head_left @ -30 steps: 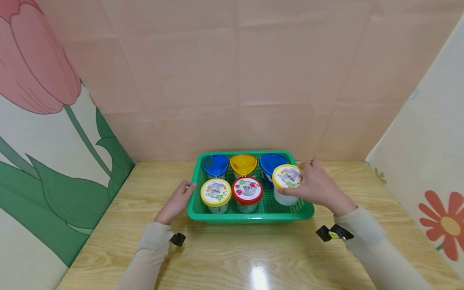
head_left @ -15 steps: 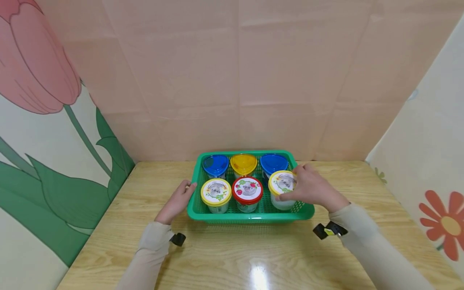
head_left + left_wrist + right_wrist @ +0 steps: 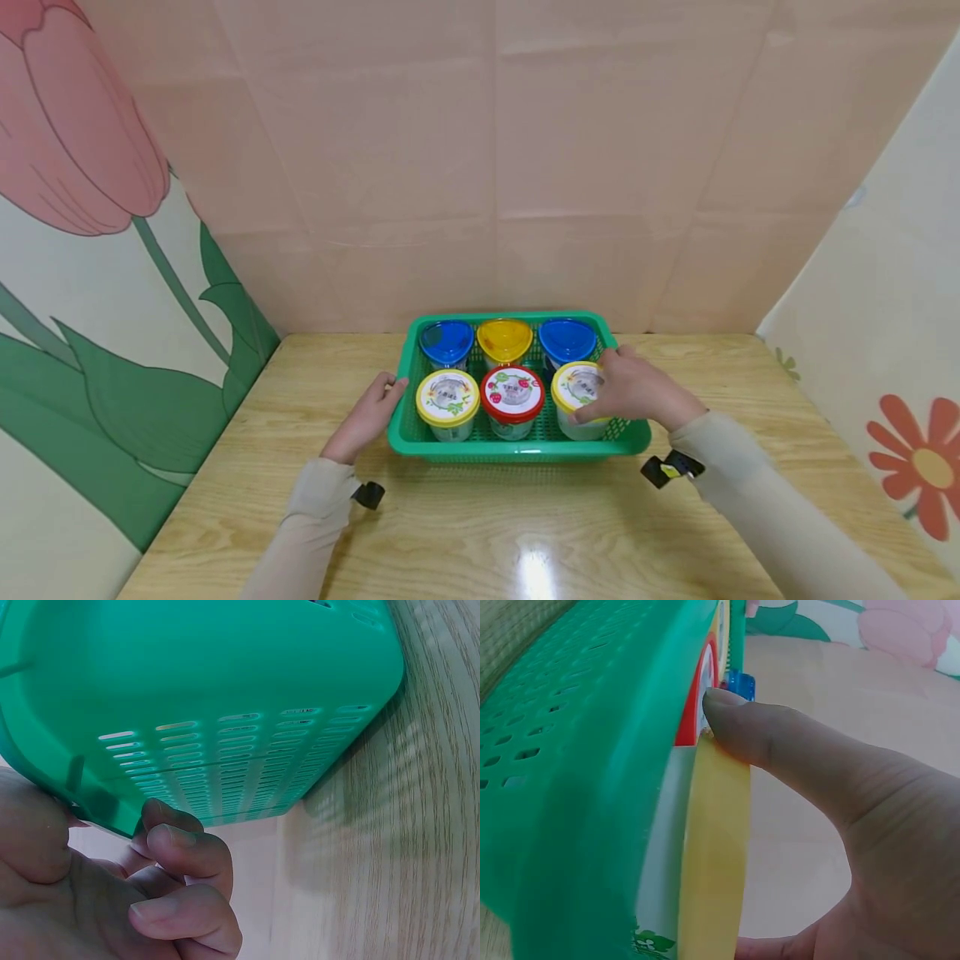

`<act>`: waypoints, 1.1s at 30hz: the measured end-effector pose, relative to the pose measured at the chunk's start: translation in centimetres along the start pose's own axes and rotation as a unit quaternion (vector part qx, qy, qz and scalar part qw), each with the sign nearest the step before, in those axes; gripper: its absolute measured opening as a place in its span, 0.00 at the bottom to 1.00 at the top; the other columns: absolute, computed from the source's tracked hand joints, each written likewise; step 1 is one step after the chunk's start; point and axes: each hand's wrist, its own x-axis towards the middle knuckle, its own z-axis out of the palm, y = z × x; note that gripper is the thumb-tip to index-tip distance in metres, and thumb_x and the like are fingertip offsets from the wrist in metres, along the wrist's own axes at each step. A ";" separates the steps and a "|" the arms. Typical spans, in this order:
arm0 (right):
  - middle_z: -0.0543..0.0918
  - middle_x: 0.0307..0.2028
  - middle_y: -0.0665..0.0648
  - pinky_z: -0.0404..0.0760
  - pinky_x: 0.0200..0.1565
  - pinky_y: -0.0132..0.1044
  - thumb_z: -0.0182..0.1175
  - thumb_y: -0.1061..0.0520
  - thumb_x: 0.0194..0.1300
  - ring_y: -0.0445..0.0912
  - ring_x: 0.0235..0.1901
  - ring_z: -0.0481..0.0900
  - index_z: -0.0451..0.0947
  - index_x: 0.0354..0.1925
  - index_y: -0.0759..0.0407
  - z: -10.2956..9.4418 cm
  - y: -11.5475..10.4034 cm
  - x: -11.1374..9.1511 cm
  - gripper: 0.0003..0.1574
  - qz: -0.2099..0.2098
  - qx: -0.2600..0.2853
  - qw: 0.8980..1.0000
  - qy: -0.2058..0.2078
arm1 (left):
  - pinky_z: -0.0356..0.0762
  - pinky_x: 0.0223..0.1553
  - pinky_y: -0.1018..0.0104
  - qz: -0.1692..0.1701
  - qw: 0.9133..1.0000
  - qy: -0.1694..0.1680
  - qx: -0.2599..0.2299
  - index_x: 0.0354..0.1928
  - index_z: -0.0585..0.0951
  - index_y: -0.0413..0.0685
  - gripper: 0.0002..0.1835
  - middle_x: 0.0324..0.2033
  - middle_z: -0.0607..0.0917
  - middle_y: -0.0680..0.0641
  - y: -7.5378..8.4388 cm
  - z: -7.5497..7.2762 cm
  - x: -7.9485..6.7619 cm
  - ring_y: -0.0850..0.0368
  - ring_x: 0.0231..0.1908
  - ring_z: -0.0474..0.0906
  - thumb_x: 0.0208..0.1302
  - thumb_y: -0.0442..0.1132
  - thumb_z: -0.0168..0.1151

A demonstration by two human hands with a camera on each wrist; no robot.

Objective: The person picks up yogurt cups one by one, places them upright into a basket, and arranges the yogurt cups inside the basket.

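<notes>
My right hand (image 3: 645, 387) grips a clear tub with a yellow-rimmed, flower-printed lid (image 3: 576, 387), upright inside the green plastic basket (image 3: 517, 448) at its front right. In the right wrist view the thumb (image 3: 765, 735) lies against the yellow lid edge (image 3: 714, 855); the other fingers are mostly hidden. At the basket's left end, my left hand (image 3: 366, 418) pinches the rim, its fingers (image 3: 191, 851) curled beneath the edge in the left wrist view. Left of the gripped tub stand a red-lidded tub (image 3: 512, 393) and another yellow-lidded tub (image 3: 447, 398).
Behind these tubs, the basket's back row holds a blue-lidded container (image 3: 447, 342), a yellow-lidded container (image 3: 504, 339) and another blue-lidded container (image 3: 567, 338). The basket rests on a wood-grain table (image 3: 465, 533), near a pinkish covered wall (image 3: 487, 167) at the back.
My right hand has lowered the yellow-lidded tub and shifted it left, closer to the red-lidded tub. My left hand has stayed at the basket's rim.
</notes>
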 end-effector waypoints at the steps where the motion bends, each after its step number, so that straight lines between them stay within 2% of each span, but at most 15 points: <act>1: 0.73 0.44 0.65 0.78 0.36 0.44 0.77 0.27 0.39 0.53 0.38 0.74 0.68 0.55 0.71 0.0 0.0 0.1 0.63 -0.001 -0.002 1.000 -0.002 | 0.76 0.39 0.65 0.000 1.000 0.001 0.001 0.51 0.69 0.40 0.19 0.37 0.83 0.42 0.0 0.0 0.0 0.57 0.35 0.81 0.81 0.51 0.40; 8: 0.74 0.43 0.64 0.79 0.40 0.48 0.77 0.29 0.40 0.54 0.40 0.74 0.68 0.56 0.72 0.1 -0.2 0.6 0.62 -0.005 -0.010 1.000 -0.014 | 0.76 0.39 0.65 0.004 1.000 -0.006 0.000 0.52 0.68 0.39 0.21 0.38 0.82 0.41 0.1 0.0 -0.1 0.56 0.35 0.81 0.81 0.52 0.39; 19: 0.74 0.47 0.66 0.80 0.44 0.52 0.78 0.28 0.37 0.57 0.42 0.74 0.62 0.63 0.76 0.2 -0.4 1.2 0.73 -0.001 -0.024 0.999 -0.029 | 0.75 0.38 0.65 0.002 1.000 -0.006 0.000 0.50 0.68 0.40 0.19 0.36 0.82 0.42 0.2 0.0 -0.1 0.57 0.34 0.80 0.82 0.51 0.39; 26: 0.74 0.42 0.63 0.79 0.40 0.48 0.78 0.26 0.35 0.55 0.39 0.74 0.66 0.59 0.73 0.3 -0.5 1.5 0.70 0.006 -0.040 0.999 -0.031 | 0.75 0.37 0.65 0.001 1.000 -0.006 0.001 0.51 0.68 0.40 0.20 0.36 0.81 0.43 0.2 -0.1 -0.1 0.57 0.34 0.80 0.81 0.52 0.39; 29: 0.74 0.41 0.62 0.79 0.38 0.48 0.78 0.25 0.34 0.55 0.37 0.74 0.67 0.57 0.72 0.4 -0.7 1.4 0.69 0.010 -0.043 0.999 -0.031 | 0.75 0.37 0.65 -0.005 1.000 -0.013 0.000 0.51 0.68 0.38 0.19 0.36 0.81 0.41 1.3 -0.2 -0.8 0.56 0.34 0.80 0.82 0.49 0.39; 33: 0.74 0.40 0.62 0.79 0.37 0.48 0.79 0.26 0.33 0.55 0.36 0.74 0.69 0.55 0.72 0.5 -1.0 1.3 0.67 0.008 -0.050 0.998 -0.026 | 0.75 0.38 0.64 -0.009 1.000 -0.014 0.007 0.52 0.68 0.38 0.20 0.37 0.81 0.41 1.2 -0.2 -0.8 0.55 0.35 0.80 0.82 0.50 0.39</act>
